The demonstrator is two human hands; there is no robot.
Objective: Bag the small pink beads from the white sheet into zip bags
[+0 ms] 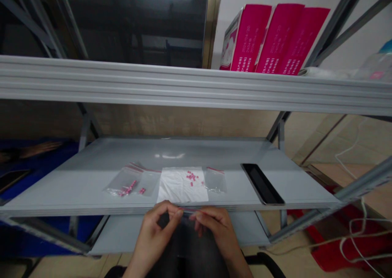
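Between my two hands, just in front of the shelf's edge, is a clear zip bag [189, 211] with a red line along its top. My left hand [157, 231] pinches the bag's left end between thumb and finger. At the other end, my right hand [218, 229] is closed on the bag. Behind them lies a white sheet [174, 185] with several small pink pieces [191, 176] scattered at its right. To its left are overlapping clear zip bags [122, 178] with more pink pieces inside. Another flat zip bag [216, 181] rests at the sheet's right, seemingly without contents.
A dark phone or tablet [262, 183] lies on the grey shelf [76, 184] at the right. Pink boxes [251, 37] stand on the upper shelf, whose metal beam [183, 84] crosses above. White cables [352, 241] hang at the right. Another person's hand [43, 148] shows at the far left.
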